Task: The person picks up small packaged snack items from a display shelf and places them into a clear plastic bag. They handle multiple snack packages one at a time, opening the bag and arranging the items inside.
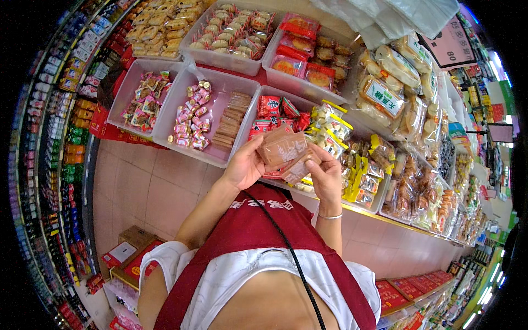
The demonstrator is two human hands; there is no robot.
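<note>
My left hand (246, 163) holds a few flat brown packets in clear wrapping (284, 147), fanned out in front of my apron. Pinched between thumb and fingers of my right hand (326, 171) is another such brown packet (300, 166), overlapping the lower right of the others. Beneath both hands lies a bin with red snack packets (269, 106) and yellow-and-white packets (330, 123). Left of it, a translucent plastic bin (243, 159) holds a row of similar brown packets (231, 119) and pink-wrapped cylindrical sweets (192, 119).
Small wrapped sweets fill a bin (144, 132) at the left. Behind are bins of wrapped pastries (235, 62) and bagged bread (381, 97). Plastic bags (383, 16) hang above. Shelves (62, 136) line the left side; cartons (136, 258) stand on the tiled floor.
</note>
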